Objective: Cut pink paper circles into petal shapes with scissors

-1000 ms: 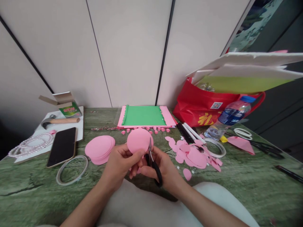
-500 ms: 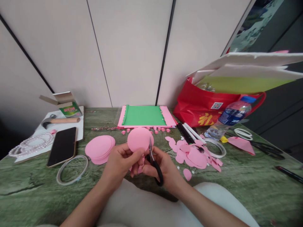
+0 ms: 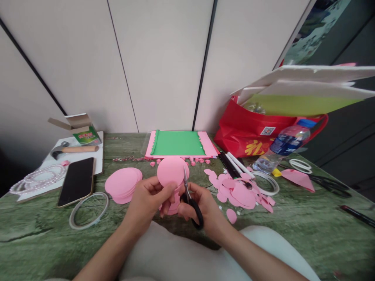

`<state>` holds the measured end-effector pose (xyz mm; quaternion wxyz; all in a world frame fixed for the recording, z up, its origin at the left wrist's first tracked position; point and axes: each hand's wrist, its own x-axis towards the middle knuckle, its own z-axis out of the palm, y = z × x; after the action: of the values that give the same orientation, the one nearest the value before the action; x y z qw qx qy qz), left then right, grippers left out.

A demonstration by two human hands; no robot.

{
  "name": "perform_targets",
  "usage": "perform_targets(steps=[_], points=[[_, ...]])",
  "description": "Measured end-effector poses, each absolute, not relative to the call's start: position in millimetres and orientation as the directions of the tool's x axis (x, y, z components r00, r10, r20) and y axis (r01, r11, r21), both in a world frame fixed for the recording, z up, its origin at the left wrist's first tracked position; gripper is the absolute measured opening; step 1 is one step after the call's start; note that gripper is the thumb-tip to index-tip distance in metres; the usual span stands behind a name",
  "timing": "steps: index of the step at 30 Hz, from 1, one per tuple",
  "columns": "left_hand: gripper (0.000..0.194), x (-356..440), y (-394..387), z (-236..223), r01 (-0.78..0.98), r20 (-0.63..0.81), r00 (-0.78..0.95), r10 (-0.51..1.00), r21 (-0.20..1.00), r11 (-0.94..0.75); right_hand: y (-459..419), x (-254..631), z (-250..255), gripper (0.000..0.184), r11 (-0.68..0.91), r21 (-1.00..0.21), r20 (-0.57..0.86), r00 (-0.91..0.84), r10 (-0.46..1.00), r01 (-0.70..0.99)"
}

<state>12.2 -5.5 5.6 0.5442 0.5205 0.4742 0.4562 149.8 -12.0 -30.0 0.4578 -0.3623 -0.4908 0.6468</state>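
My left hand (image 3: 154,199) pinches a pink paper circle (image 3: 171,171) by its lower edge, raised above the table. In my right hand (image 3: 202,205) is a pair of scissors (image 3: 191,201) with black handles; the blades point up and lie against the circle's right edge. Whether the blades are parted is hard to see. Behind and below my fingers more pink paper (image 3: 175,207) shows in part. A stack of pink paper circles (image 3: 124,183) lies to the left of my left hand. Pink paper scraps (image 3: 238,191) lie in a heap right of my right hand.
At the back lies green paper (image 3: 179,143) on pink sheets, with small pink pieces before it. Leftward are a phone (image 3: 77,181), a tape roll (image 3: 89,210), a wooden-handled sickle (image 3: 79,149) and bead strings (image 3: 38,179). A red bag (image 3: 246,128) and tilted bottle (image 3: 285,146) stand right.
The scissors have shifted slightly down along the circle's right edge, and my right hand has moved a little with them. My left hand still holds the circle almost in place.
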Motion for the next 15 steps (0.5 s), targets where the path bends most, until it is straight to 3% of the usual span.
perform_targets(steps=[9,15], points=[[0.019,12.1,-3.6,4.5,-0.111,-0.017,0.155,0.988,0.993,0.034,-11.8,151.0,-37.0,0.029,-0.083,-0.974,-0.009,-0.329,0.944,-0.212],[0.029,10.6,-2.8,2.1,-0.013,-0.021,0.086,0.996,1.0,0.023,-12.7,148.5,-38.2,0.034,-0.112,-0.972,-0.036,-0.339,0.94,-0.206]])
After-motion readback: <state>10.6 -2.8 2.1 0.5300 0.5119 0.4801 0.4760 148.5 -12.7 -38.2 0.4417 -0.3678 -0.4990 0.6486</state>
